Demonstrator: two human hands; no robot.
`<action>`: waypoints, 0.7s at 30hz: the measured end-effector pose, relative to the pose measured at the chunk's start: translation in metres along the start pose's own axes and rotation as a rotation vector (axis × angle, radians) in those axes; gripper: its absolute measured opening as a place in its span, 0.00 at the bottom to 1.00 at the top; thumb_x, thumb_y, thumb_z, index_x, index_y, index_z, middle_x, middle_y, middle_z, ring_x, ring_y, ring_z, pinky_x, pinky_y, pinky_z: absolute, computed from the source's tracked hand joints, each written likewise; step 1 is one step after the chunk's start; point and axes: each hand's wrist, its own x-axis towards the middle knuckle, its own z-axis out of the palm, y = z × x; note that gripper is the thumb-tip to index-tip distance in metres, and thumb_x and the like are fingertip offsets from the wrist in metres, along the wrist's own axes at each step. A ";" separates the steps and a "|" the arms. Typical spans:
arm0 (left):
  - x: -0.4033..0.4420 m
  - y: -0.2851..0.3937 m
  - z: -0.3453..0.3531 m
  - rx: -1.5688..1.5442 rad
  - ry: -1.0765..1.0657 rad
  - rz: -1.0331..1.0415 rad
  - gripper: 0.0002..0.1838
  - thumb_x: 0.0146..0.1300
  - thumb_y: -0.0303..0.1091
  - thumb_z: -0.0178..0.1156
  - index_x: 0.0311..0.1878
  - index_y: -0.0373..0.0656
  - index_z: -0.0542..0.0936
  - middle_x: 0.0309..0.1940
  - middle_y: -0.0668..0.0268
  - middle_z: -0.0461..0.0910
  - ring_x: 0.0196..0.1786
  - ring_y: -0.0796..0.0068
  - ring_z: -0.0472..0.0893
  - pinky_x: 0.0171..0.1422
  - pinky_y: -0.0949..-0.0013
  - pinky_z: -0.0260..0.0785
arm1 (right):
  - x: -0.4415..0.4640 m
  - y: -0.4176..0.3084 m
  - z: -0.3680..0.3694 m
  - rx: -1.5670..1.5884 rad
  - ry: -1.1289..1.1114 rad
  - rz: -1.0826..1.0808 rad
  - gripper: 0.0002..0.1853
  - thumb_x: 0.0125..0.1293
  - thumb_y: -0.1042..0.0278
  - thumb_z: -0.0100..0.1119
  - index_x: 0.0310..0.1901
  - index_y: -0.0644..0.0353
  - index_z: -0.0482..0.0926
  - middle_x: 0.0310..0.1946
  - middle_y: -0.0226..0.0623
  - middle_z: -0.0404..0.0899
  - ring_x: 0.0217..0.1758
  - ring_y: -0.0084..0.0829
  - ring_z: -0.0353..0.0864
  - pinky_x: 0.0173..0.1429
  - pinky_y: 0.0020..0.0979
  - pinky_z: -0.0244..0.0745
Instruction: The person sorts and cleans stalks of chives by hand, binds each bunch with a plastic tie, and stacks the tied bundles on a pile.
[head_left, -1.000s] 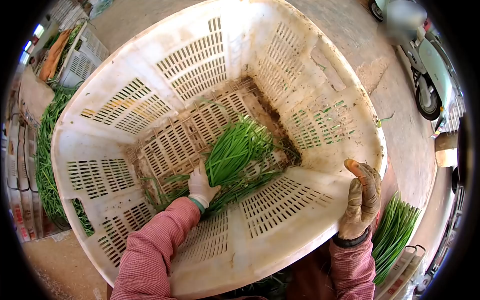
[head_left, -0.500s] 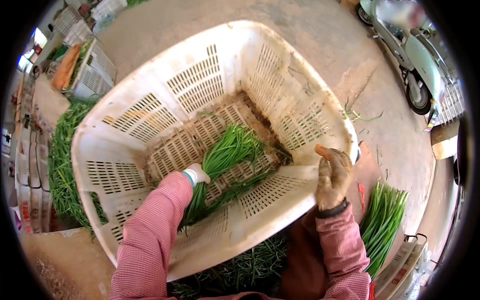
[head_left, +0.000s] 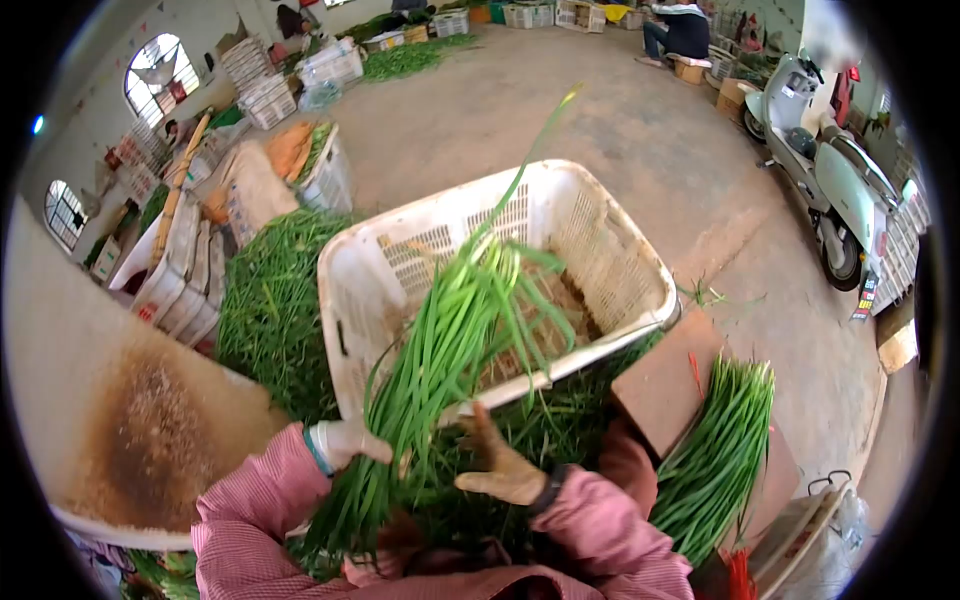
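Observation:
My left hand (head_left: 345, 443), in a white glove, is closed around a large bunch of chives (head_left: 440, 340). The leaves hang down toward my lap, and the paler ends lean over the basket, one long stalk sticking up. My right hand (head_left: 503, 468), in a stained glove, is just right of the bunch with thumb and fingers spread, holding nothing. Behind the bunch stands a dirty white plastic basket (head_left: 600, 235), slatted, its floor partly hidden by the leaves. At my right, a neat pile of chives (head_left: 715, 450) lies on a reddish-brown board (head_left: 660, 390).
Loose greens (head_left: 270, 300) are heaped left of the basket, with more below its near rim. A stained pale surface (head_left: 150, 430) is at near left. A scooter (head_left: 840, 190) stands at right. A person (head_left: 685, 30) sits at the far back. Red ties (head_left: 740, 575) hang at lower right.
The bunch has come up out of the basket toward me in my left hand. My right hand has let go of the basket rim, and the basket now sits lower and farther off.

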 end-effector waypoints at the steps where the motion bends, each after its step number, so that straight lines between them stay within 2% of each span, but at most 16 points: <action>1: -0.020 -0.024 0.014 -0.069 -0.038 -0.019 0.30 0.45 0.32 0.63 0.53 0.35 0.66 0.30 0.63 0.76 0.31 0.69 0.76 0.37 0.68 0.69 | 0.000 0.011 0.027 0.001 0.083 -0.087 0.58 0.47 0.50 0.65 0.64 0.59 0.27 0.63 0.52 0.43 0.67 0.40 0.45 0.66 0.35 0.46; 2: -0.031 -0.063 0.007 -0.096 -0.219 -0.069 0.31 0.47 0.33 0.62 0.55 0.34 0.64 0.32 0.63 0.76 0.29 0.71 0.76 0.33 0.71 0.68 | -0.003 0.015 0.035 0.133 0.063 -0.035 0.53 0.48 0.52 0.64 0.63 0.61 0.34 0.60 0.50 0.51 0.62 0.38 0.53 0.63 0.34 0.53; 3: -0.050 -0.091 0.018 -0.137 -0.213 -0.129 0.31 0.48 0.34 0.62 0.55 0.33 0.64 0.32 0.63 0.76 0.30 0.71 0.76 0.33 0.70 0.67 | -0.004 0.010 0.043 0.271 0.045 0.023 0.49 0.49 0.54 0.64 0.63 0.63 0.41 0.57 0.48 0.58 0.58 0.36 0.61 0.60 0.33 0.59; 5: -0.085 -0.141 0.047 -0.369 -0.142 -0.182 0.31 0.46 0.34 0.62 0.54 0.34 0.65 0.31 0.65 0.76 0.30 0.73 0.75 0.36 0.69 0.67 | 0.000 0.058 0.055 0.673 0.354 -0.075 0.41 0.50 0.59 0.63 0.60 0.63 0.50 0.49 0.42 0.67 0.49 0.30 0.69 0.52 0.30 0.68; 7: -0.106 -0.175 0.065 -0.459 -0.097 -0.176 0.31 0.45 0.33 0.62 0.54 0.35 0.65 0.31 0.64 0.76 0.31 0.73 0.75 0.36 0.69 0.67 | 0.001 0.047 0.051 0.636 0.479 -0.139 0.42 0.50 0.63 0.64 0.62 0.60 0.48 0.48 0.42 0.67 0.47 0.32 0.71 0.50 0.29 0.70; 8: -0.112 -0.189 0.073 -0.459 -0.075 -0.162 0.31 0.45 0.33 0.62 0.54 0.35 0.65 0.32 0.64 0.76 0.31 0.73 0.75 0.36 0.69 0.67 | 0.005 0.050 0.046 0.591 0.514 0.035 0.43 0.49 0.64 0.65 0.62 0.59 0.47 0.46 0.41 0.68 0.47 0.32 0.71 0.49 0.28 0.70; 10: -0.120 -0.208 0.083 -0.436 -0.043 -0.130 0.31 0.44 0.33 0.62 0.54 0.35 0.65 0.32 0.64 0.76 0.31 0.73 0.75 0.37 0.69 0.67 | 0.006 0.044 0.053 0.373 0.429 0.061 0.40 0.53 0.68 0.61 0.63 0.56 0.46 0.46 0.43 0.69 0.47 0.32 0.71 0.50 0.27 0.70; 11: -0.125 -0.215 0.087 -0.418 -0.023 -0.111 0.31 0.44 0.32 0.62 0.54 0.35 0.65 0.32 0.64 0.76 0.31 0.73 0.75 0.37 0.69 0.67 | 0.004 0.038 0.060 0.212 0.309 -0.079 0.37 0.57 0.70 0.56 0.64 0.55 0.45 0.48 0.45 0.69 0.48 0.31 0.71 0.52 0.27 0.69; 12: -0.128 -0.220 0.090 -0.393 -0.008 -0.090 0.31 0.44 0.32 0.62 0.54 0.35 0.66 0.32 0.64 0.76 0.31 0.73 0.75 0.37 0.69 0.67 | 0.012 0.044 0.065 0.181 0.304 -0.112 0.26 0.59 0.70 0.53 0.60 0.56 0.58 0.39 0.41 0.75 0.39 0.28 0.75 0.43 0.25 0.73; 13: -0.133 -0.223 0.092 -0.375 0.007 -0.075 0.31 0.44 0.32 0.62 0.54 0.35 0.66 0.32 0.64 0.76 0.31 0.73 0.75 0.37 0.69 0.67 | 0.015 0.047 0.063 0.178 0.295 -0.106 0.26 0.59 0.70 0.53 0.60 0.56 0.58 0.39 0.41 0.75 0.39 0.28 0.75 0.43 0.25 0.73; 15: -0.137 -0.229 0.095 -0.333 0.032 -0.048 0.31 0.43 0.32 0.62 0.53 0.35 0.66 0.33 0.64 0.76 0.32 0.73 0.75 0.37 0.69 0.68 | 0.021 0.046 0.061 0.033 0.224 -0.186 0.12 0.62 0.67 0.49 0.46 0.60 0.71 0.27 0.37 0.77 0.27 0.24 0.74 0.32 0.24 0.72; 16: -0.137 -0.231 0.096 -0.318 0.040 -0.039 0.31 0.43 0.31 0.62 0.53 0.35 0.66 0.33 0.64 0.76 0.32 0.73 0.75 0.37 0.69 0.68 | 0.021 0.034 0.068 0.146 0.369 -0.157 0.10 0.64 0.63 0.45 0.32 0.60 0.73 0.18 0.33 0.74 0.20 0.22 0.71 0.26 0.23 0.69; 17: -0.137 -0.232 0.097 -0.298 0.043 -0.032 0.31 0.42 0.31 0.62 0.53 0.35 0.66 0.33 0.64 0.76 0.32 0.73 0.75 0.38 0.69 0.68 | 0.016 0.016 0.065 0.118 0.466 -0.083 0.13 0.65 0.61 0.43 0.30 0.60 0.72 0.18 0.31 0.73 0.20 0.23 0.71 0.26 0.24 0.70; 18: -0.137 -0.234 0.098 -0.282 0.053 -0.023 0.31 0.42 0.31 0.62 0.53 0.35 0.66 0.33 0.63 0.76 0.32 0.73 0.75 0.38 0.69 0.68 | 0.015 0.003 0.059 0.165 0.736 0.104 0.15 0.65 0.58 0.42 0.29 0.60 0.71 0.14 0.28 0.69 0.16 0.23 0.68 0.24 0.23 0.68; 19: -0.138 -0.235 0.100 -0.261 0.060 -0.013 0.31 0.42 0.31 0.61 0.53 0.35 0.66 0.33 0.63 0.76 0.32 0.73 0.75 0.38 0.69 0.68 | 0.015 -0.002 0.050 0.418 0.868 0.091 0.15 0.63 0.55 0.45 0.28 0.60 0.71 0.10 0.26 0.63 0.13 0.23 0.62 0.21 0.23 0.63; 21: -0.138 -0.237 0.102 -0.214 0.078 0.002 0.31 0.41 0.30 0.61 0.53 0.35 0.66 0.34 0.63 0.76 0.32 0.73 0.75 0.38 0.69 0.68 | 0.013 0.003 0.028 0.513 0.832 0.046 0.15 0.62 0.54 0.48 0.30 0.59 0.71 0.10 0.24 0.59 0.12 0.19 0.57 0.16 0.24 0.55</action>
